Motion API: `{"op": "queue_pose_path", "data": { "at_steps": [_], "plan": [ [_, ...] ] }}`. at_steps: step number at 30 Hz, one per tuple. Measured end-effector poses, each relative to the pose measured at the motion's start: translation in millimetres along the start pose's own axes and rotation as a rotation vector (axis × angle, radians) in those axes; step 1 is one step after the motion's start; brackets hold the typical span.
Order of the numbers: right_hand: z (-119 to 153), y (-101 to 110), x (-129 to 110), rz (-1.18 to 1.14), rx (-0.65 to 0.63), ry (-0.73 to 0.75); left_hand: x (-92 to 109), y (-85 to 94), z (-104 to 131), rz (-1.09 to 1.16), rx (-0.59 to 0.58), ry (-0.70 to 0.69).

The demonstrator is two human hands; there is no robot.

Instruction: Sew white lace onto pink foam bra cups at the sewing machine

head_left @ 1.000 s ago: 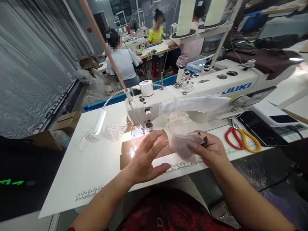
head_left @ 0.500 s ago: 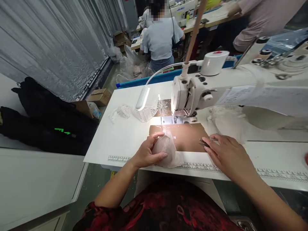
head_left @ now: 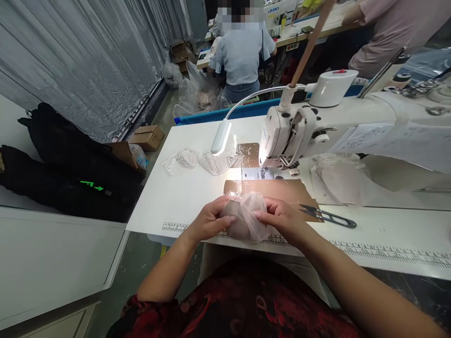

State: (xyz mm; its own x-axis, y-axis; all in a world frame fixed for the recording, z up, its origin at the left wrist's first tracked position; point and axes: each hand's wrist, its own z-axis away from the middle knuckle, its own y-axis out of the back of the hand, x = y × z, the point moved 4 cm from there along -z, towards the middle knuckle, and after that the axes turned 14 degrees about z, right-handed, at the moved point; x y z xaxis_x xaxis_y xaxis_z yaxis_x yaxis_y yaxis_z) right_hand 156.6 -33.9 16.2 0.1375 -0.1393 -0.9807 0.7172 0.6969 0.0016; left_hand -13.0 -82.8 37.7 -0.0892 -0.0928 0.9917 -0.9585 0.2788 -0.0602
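Observation:
A pale, sheer bra cup is held between both hands at the front of the sewing table. My left hand pinches its left side, fingers behind and thumb in front. On the other side, my right hand grips the thin fabric between thumb and fingers. Dark thread snips lie on the table to the right of my right hand. Just beyond the cup is the sewing machine's needle area, lit by a small lamp. Brown covering lies in front of the needle.
White lace pieces rest on the table's left part. More pale fabric pieces lie under the machine arm. A printed ruler runs along the front edge. Ahead, a person in light blue sits near plastic bags.
My right hand has put the thread snips down on the table and moved left to take hold of the bra cup. My left hand keeps holding the cup.

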Motion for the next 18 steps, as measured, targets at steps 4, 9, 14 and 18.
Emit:
{"op": "queue_pose_path", "data": {
  "at_steps": [4,9,14,18],
  "plan": [
    [-1,-4,1,-0.058,0.050,-0.011,9,17.7,6,0.008,0.058,0.004],
    [-11,-19,-15,-0.159,-0.088,0.079,41,65.4,35,0.046,0.415,-0.123],
    [-42,-15,-18,0.330,0.088,0.117,71,108.3,68,0.115,0.820,-0.347],
    [-46,-8,-24,0.570,0.267,0.193,53,95.9,60,0.011,0.703,-0.127]
  ]
}}
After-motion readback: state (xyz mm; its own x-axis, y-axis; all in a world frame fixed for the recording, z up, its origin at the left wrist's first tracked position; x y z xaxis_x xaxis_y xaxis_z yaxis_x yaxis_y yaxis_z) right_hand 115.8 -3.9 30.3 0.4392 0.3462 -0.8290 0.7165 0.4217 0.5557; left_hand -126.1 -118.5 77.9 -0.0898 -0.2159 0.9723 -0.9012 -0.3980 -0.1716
